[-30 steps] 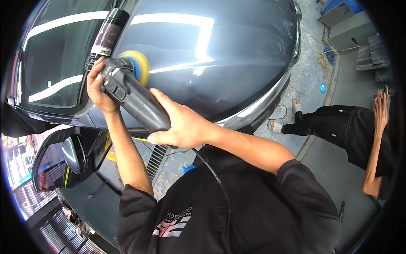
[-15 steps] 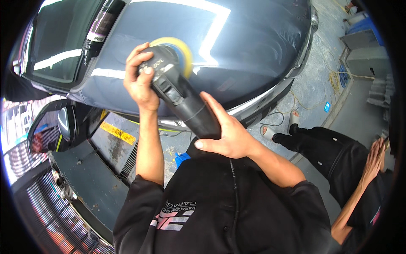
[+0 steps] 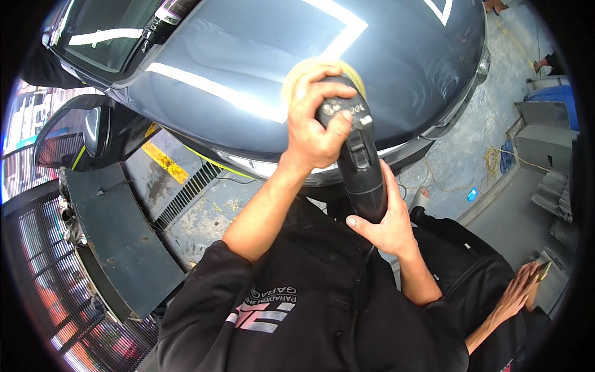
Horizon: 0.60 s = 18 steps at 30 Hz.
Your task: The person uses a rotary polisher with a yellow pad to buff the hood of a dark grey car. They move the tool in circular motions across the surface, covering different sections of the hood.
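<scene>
A black polishing machine (image 3: 361, 158) with a round yellow pad (image 3: 302, 69) rests pad-down on the dark blue-grey car hood (image 3: 235, 56). My left hand (image 3: 316, 121) is closed over the polisher's head, fingers wrapped across its top and thumb on the near side. Around the rear end of the body curls my right hand (image 3: 390, 217), its thumb on one side and fingers on the other. Bright light strips reflect in the paint, and hazy swirls show on the hood's right part.
A bottle (image 3: 168, 18) lies by the windshield. The wing mirror (image 3: 94, 131) and a dark grey table (image 3: 118, 235) are at left. At right sits a person in black (image 3: 462, 260), a hand (image 3: 517, 291) near the lap. Coiled cable (image 3: 494, 158) lies on the floor.
The polisher has moved right across the hood with both my hands on it, and it now points more nearly straight ahead. My view has shifted slightly too.
</scene>
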Tool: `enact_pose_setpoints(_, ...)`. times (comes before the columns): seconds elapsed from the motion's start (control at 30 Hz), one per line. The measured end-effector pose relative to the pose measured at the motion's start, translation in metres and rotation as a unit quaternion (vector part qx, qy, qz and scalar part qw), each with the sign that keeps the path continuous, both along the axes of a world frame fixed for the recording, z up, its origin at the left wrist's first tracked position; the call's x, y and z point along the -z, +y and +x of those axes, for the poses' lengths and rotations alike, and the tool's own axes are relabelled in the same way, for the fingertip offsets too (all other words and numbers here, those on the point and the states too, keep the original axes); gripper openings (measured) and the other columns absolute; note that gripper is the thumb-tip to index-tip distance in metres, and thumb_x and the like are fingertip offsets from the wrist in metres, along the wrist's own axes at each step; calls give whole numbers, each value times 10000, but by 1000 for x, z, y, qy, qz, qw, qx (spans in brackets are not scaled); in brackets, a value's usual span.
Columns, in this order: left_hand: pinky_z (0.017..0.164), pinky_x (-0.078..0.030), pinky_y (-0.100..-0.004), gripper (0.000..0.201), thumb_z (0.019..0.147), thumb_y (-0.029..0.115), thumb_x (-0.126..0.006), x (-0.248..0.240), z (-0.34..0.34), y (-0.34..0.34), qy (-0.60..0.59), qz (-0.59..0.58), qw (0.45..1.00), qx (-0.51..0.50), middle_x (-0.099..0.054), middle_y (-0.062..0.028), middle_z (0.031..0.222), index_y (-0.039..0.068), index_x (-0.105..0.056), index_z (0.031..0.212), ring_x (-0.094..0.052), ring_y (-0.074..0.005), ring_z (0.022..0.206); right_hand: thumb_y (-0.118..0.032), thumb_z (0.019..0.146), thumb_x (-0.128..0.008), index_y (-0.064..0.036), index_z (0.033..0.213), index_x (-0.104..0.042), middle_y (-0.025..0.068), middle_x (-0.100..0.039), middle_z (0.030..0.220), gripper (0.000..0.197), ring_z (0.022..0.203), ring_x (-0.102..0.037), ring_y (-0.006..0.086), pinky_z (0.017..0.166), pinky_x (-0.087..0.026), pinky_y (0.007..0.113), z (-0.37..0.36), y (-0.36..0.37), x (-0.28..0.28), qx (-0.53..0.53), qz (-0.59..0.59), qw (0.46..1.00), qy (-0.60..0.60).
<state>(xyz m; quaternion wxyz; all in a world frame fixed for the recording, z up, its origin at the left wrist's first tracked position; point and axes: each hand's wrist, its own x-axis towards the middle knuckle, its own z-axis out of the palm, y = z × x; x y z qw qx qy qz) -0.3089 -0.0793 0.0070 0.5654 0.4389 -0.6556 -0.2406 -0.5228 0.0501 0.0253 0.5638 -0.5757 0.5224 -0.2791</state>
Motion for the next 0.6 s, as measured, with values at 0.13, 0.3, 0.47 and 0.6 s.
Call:
enact_pose_setpoints(0.13, 1084, -427, -489, 303, 721, 143, -719, 1, -35, 8, 2, 9, 1000, 8, -647, -190, 1281, 83, -750, 1017, -589, -376, 1211, -258, 742, -944, -3, 1642, -252, 246, -613, 1446, 1163, 1327, -629, 357, 1102, -497, 446, -19, 10, -4, 37, 23, 998, 40)
enact_pose_setpoints(0.3, 1088, -413, -483, 315, 725, 152, -730, 6, -80, 11, -9, 10, 998, 61, -649, -172, 1290, 97, -758, 1034, -586, -374, 1214, -232, 736, -950, 37, 1603, -314, 174, -665, 1359, 1108, 1229, -656, 237, 1059, -519, 396, -46, 36, 16, 107, 20, 993, 33)
enact_pose_setpoints(0.47, 1086, -413, -483, 289, 697, 124, -735, 19, -130, 10, 13, 9, 994, 106, -656, -139, 1283, 105, -758, 985, -587, -357, 1204, -168, 737, -916, 16, 1561, -372, 127, -664, 1273, 1004, 1124, -655, 208, 1003, -529, 372, -73, 57, 39, 170, 28, 985, 13)
enact_pose_setpoints(0.6, 1077, -418, -482, 249, 690, 129, -733, 26, -167, 6, 19, -2, 994, 108, -662, -121, 1257, 110, -756, 937, -591, -349, 1170, -174, 740, -914, 3, 1500, -436, 78, -643, 1200, 915, 1054, -626, 177, 952, -529, 357, -90, 58, 40, 199, 43, 979, 3)
